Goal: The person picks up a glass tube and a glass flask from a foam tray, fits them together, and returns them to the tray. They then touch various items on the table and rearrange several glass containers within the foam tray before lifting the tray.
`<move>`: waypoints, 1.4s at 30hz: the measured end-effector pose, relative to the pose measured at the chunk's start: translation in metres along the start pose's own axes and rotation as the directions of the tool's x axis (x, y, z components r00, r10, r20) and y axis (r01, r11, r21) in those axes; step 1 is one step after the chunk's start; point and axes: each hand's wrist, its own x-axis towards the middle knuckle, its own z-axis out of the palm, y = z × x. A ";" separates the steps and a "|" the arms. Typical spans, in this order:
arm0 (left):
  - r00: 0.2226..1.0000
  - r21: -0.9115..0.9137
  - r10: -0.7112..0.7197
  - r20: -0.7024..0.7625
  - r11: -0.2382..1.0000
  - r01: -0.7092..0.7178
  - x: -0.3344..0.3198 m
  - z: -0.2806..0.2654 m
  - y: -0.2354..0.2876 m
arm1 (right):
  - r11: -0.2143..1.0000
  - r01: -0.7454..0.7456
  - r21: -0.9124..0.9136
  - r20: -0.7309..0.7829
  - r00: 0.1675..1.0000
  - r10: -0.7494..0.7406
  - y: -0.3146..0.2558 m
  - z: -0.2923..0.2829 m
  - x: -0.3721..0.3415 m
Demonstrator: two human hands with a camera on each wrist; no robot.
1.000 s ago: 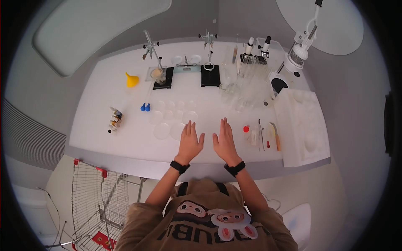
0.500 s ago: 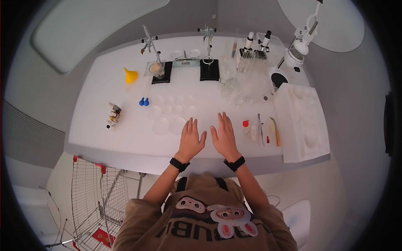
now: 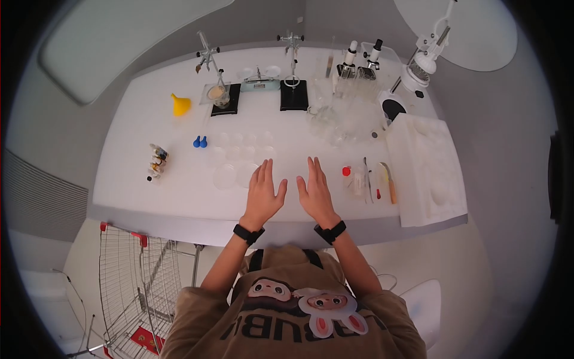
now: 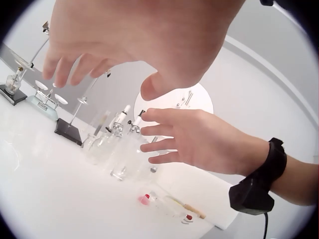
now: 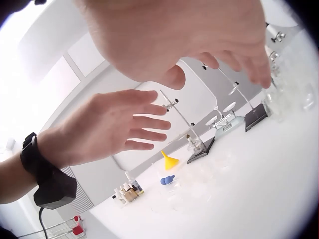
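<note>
Both hands hover over the front of the white table, palms facing, fingers straight, with nothing held. My left hand (image 3: pixel 263 194) is just in front of clear round dishes (image 3: pixel 225 177), its fingertips overlapping one of them in the head view. My right hand (image 3: pixel 315 191) is level with it, a gap between the two thumbs. To its right lie a red-capped item (image 3: pixel 347 172), metal tweezers (image 3: pixel 367 179) and a tool with a wooden handle (image 3: pixel 392 191). In the left wrist view, the right hand (image 4: pixel 199 142) shows spread fingers; the right wrist view shows the left hand (image 5: pixel 104 124) likewise.
Two blue rubber bulbs (image 3: pixel 200 142), a yellow funnel (image 3: pixel 180 106) and small bottles (image 3: pixel 157 163) stand left. Ring stands flank a balance (image 3: pixel 259 84) at the back. Clear glassware (image 3: pixel 338 122), microscopes and a white foam tray (image 3: pixel 426 170) fill the right. A shopping cart (image 3: pixel 140 269) stands below.
The head view has shifted slightly, so the table and its things sit a little higher and further left. Both hands keep nearly the same pose, raised and empty.
</note>
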 end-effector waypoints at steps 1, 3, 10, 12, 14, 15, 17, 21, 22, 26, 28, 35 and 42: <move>0.999 0.010 -0.014 0.031 1.000 0.013 -0.003 0.007 -0.005 | 0.999 0.022 -0.039 0.004 1.000 -0.022 0.004 0.006 -0.002; 0.998 0.026 -0.022 0.056 0.999 0.020 0.003 0.002 0.000 | 0.998 0.057 0.034 0.002 0.998 -0.057 -0.010 -0.001 0.000; 0.998 0.010 0.056 0.023 0.998 -0.057 0.002 0.002 0.006 | 0.995 0.077 -0.058 0.031 0.997 -0.075 -0.013 -0.002 0.002; 0.998 0.053 0.057 0.024 0.997 -0.058 0.006 -0.003 0.011 | 0.996 0.083 -0.038 0.011 0.996 -0.083 -0.018 -0.011 0.002; 0.998 -0.061 0.053 0.044 0.997 -0.050 0.006 -0.011 0.017 | 0.995 0.095 -0.016 -0.009 0.995 -0.095 -0.019 -0.015 0.003; 0.998 -0.058 0.055 0.041 0.997 -0.052 0.007 -0.006 0.012 | 0.995 0.094 -0.016 -0.017 0.995 -0.094 -0.017 -0.013 0.004; 0.991 -0.055 -0.030 0.131 0.998 0.037 0.004 0.004 0.005 | 0.996 0.088 -0.014 -0.020 0.996 -0.088 -0.011 -0.007 0.000; 0.995 -0.074 0.014 0.101 0.997 -0.007 0.001 -0.005 0.010 | 0.996 0.075 0.047 -0.048 0.996 -0.072 -0.021 -0.014 0.000; 0.995 -0.077 0.024 0.092 0.997 -0.017 0.001 -0.006 0.011 | 0.993 0.080 0.089 -0.061 0.995 -0.075 -0.028 -0.019 -0.001; 0.997 0.024 0.015 0.082 1.000 -0.018 0.002 0.000 0.002 | 0.995 0.101 -0.011 -0.072 0.992 -0.101 -0.008 -0.007 -0.002; 0.997 -0.045 0.030 0.077 0.999 -0.026 0.004 -0.008 0.007 | 0.994 0.095 -0.056 -0.033 0.995 -0.097 -0.006 -0.010 0.000; 0.992 -0.012 0.035 0.118 0.999 -0.034 0.003 0.001 -0.004 | 0.998 0.043 -0.043 0.000 0.999 -0.043 0.004 0.001 0.003; 0.994 0.075 0.029 0.106 0.996 -0.037 0.004 0.002 -0.003 | 0.993 0.088 -0.073 0.031 0.996 -0.086 0.008 0.002 0.001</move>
